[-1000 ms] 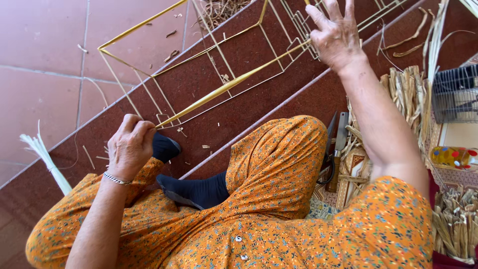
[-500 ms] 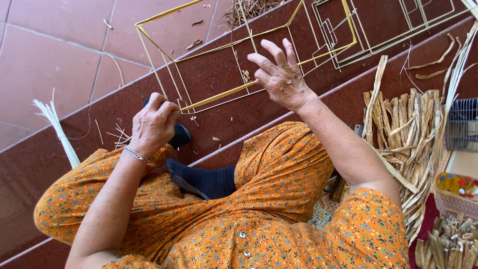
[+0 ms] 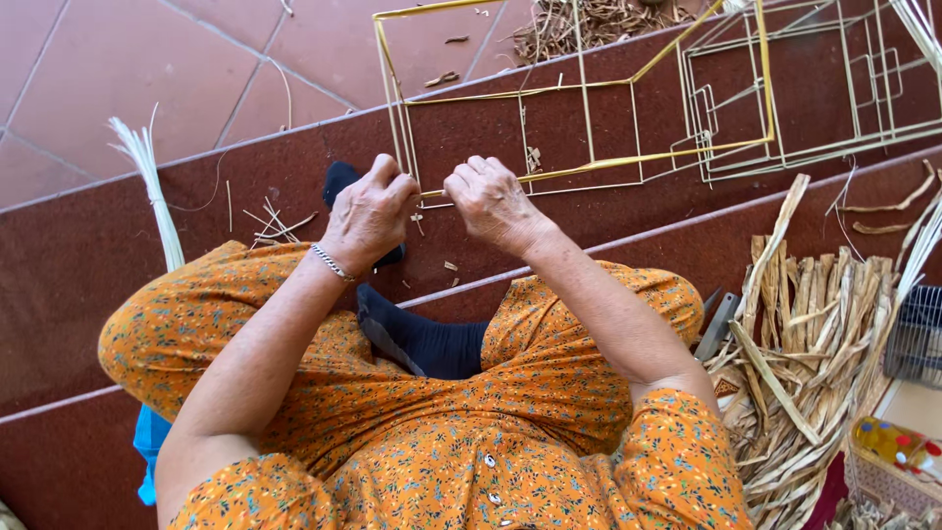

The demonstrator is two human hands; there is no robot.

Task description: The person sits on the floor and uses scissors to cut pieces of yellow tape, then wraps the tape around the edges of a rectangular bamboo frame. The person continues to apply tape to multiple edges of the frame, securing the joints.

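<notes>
Bamboo frame [image 3: 589, 128]: left hand [image 3: 371, 211], right hand [image 3: 494, 203] pinching edge.

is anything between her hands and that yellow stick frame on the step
Nothing visible. The left hand and right hand are closed, side by side at the near edge of the yellow square frame of thin sticks. Whether they grip a stick cannot be told.
</notes>
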